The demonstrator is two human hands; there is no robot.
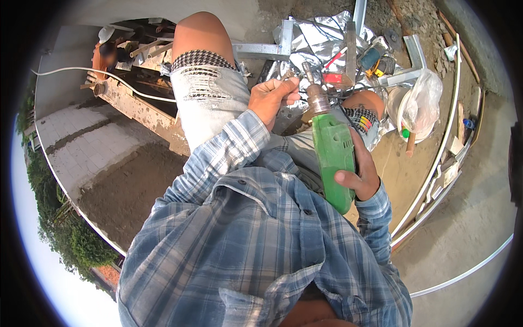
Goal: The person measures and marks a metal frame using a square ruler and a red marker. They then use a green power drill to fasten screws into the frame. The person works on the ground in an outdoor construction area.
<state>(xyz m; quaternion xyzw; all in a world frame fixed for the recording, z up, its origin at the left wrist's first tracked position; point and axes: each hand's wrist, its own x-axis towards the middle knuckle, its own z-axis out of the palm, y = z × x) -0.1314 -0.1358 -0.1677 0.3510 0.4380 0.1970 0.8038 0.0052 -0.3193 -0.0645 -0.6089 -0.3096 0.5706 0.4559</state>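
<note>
A green power drill (334, 158) lies across my lap, its metal chuck (317, 99) pointing away from me. My right hand (364, 171) is wrapped round the drill's body, the thumb over its near end. From the chuck a short metal bit or socket (308, 71) sticks out. Just left of it, my left hand (272, 97) is closed in a pinch, thumb against fingers. A small greyish piece shows at those fingertips, too small to name. The pinch is close beside the bit; I cannot tell whether they touch.
Crumpled silver foil (321, 41) beyond my knees carries metal channels, cables, a red-and-grey tool (339, 80) and a yellow-and-black tool (384, 66). To the right sits a white bucket (400, 109) with a clear plastic bag (424, 101). Another person (102, 54) is at far left, near planks (136, 103).
</note>
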